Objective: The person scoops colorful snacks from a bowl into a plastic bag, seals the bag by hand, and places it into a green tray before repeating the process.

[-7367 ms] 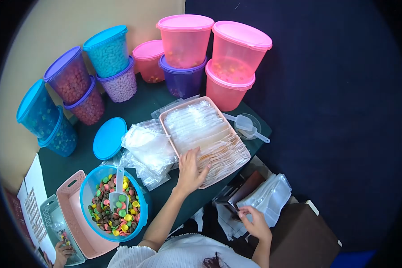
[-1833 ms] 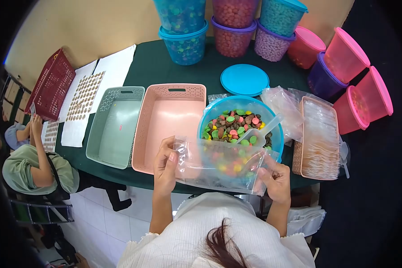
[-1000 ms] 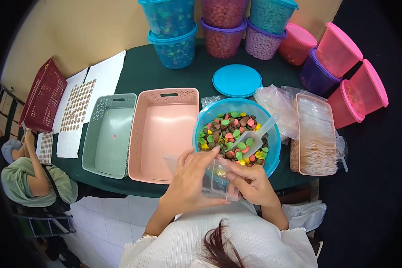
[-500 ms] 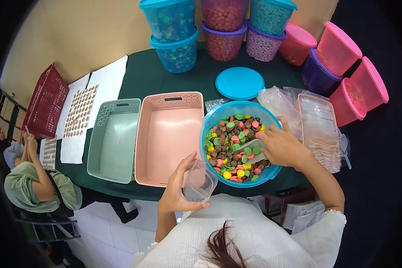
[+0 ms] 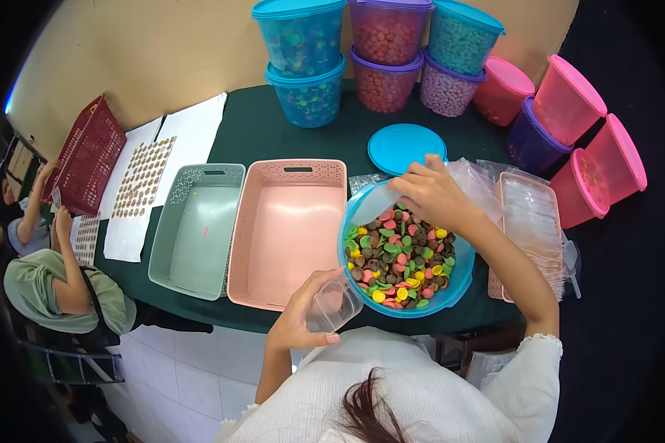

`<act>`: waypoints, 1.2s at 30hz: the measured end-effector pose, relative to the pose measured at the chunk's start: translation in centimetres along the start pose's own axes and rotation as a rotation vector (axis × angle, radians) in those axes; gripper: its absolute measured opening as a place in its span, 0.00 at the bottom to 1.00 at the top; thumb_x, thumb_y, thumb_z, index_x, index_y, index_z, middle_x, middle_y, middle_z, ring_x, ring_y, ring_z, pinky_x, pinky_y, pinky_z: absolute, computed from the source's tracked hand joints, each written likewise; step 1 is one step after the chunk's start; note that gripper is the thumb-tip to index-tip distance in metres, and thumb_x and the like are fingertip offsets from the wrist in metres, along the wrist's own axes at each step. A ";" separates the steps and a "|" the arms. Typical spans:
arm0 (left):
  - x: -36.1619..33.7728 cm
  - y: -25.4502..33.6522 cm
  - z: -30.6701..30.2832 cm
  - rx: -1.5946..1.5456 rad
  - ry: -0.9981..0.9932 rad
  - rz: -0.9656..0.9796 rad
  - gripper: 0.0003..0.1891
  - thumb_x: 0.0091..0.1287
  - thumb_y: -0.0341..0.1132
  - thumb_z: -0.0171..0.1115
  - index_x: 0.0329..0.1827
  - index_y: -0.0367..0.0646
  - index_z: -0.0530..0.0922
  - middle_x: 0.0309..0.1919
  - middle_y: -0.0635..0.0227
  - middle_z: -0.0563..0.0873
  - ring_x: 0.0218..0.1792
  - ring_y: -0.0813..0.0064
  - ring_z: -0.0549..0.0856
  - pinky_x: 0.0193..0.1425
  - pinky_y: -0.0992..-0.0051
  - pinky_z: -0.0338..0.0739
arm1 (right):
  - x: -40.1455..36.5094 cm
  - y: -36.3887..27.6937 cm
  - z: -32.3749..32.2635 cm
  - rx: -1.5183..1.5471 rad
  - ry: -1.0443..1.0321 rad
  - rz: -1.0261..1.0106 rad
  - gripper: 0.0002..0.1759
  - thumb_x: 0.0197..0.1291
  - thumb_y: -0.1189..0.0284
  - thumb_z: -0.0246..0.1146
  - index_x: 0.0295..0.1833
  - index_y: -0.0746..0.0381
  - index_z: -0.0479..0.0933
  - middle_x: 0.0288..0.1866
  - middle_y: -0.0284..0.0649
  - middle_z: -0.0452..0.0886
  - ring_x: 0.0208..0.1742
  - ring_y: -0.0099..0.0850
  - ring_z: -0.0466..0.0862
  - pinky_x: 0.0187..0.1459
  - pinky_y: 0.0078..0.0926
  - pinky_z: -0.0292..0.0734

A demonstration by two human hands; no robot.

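My left hand (image 5: 301, 314) holds a clear plastic cup (image 5: 335, 303) tilted beside the lower left rim of a round blue tub (image 5: 462, 284). Nothing shows inside the cup. Mixed brown, pink, green and yellow candy pieces (image 5: 399, 258) fill the tub. Above its upper left part, my right hand (image 5: 428, 193) grips a translucent scoop (image 5: 377, 203), whose contents I cannot make out. A round blue lid (image 5: 407, 148) lies flat just behind the tub.
Left of the tub stand a pink basket (image 5: 292, 221) and a green basket (image 5: 199, 236). Stacked candy tubs (image 5: 307, 100) line the back, pink tubs (image 5: 569, 100) the right. A tray of plastic packets (image 5: 528, 207) is beside the tub. Co-workers (image 5: 70, 292) sit at far left.
My right hand has moved up and back with the scoop, from down in the candy to above the tub's far left side. The camera view has shifted slightly.
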State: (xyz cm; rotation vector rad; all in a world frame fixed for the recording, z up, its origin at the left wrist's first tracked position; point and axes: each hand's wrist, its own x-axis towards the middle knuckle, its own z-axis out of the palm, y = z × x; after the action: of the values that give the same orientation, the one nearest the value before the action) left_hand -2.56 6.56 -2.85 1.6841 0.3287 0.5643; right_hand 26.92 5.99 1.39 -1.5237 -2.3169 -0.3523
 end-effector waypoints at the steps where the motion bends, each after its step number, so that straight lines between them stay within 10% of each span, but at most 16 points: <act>1: 0.0 0.1 0.1 -0.021 0.002 -0.001 0.47 0.39 0.50 0.70 0.63 0.36 0.60 0.54 0.55 0.69 0.58 0.61 0.68 0.63 0.65 0.58 | 0.3 0.1 0.5 0.002 0.001 -0.005 0.11 0.45 0.73 0.63 0.37 0.57 0.73 0.29 0.31 0.77 0.39 0.30 0.74 0.51 0.40 0.58; 12: 0.5 -1.1 1.5 -0.346 0.139 -0.074 0.49 0.38 0.55 0.68 0.63 0.37 0.60 0.51 0.58 0.70 0.54 0.65 0.70 0.59 0.66 0.62 | 1.8 -0.1 1.0 0.563 -0.397 0.051 0.18 0.42 0.76 0.63 0.43 0.51 0.80 0.32 0.28 0.80 0.36 0.26 0.72 0.46 0.33 0.52; 27: 0.8 -0.1 0.7 -0.255 0.152 -0.157 0.55 0.33 0.62 0.70 0.62 0.36 0.60 0.52 0.55 0.71 0.56 0.64 0.70 0.59 0.65 0.62 | -1.4 -0.3 -1.9 0.408 -0.853 0.109 0.13 0.44 0.70 0.63 0.40 0.54 0.80 0.32 0.32 0.81 0.39 0.28 0.77 0.46 0.32 0.52; 36: 1.6 1.6 0.3 0.173 0.216 0.027 0.49 0.31 0.41 0.77 0.60 0.35 0.62 0.49 0.56 0.75 0.51 0.65 0.74 0.57 0.66 0.65 | -2.6 1.2 -1.3 0.675 -0.841 0.292 0.15 0.57 0.63 0.57 0.35 0.65 0.79 0.22 0.37 0.78 0.23 0.28 0.76 0.27 0.28 0.65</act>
State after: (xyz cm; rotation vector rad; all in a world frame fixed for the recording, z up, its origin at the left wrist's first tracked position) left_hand -1.17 6.83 -1.04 1.7993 0.5237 0.7589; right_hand 29.20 3.78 1.52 -1.7577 -2.2679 1.2316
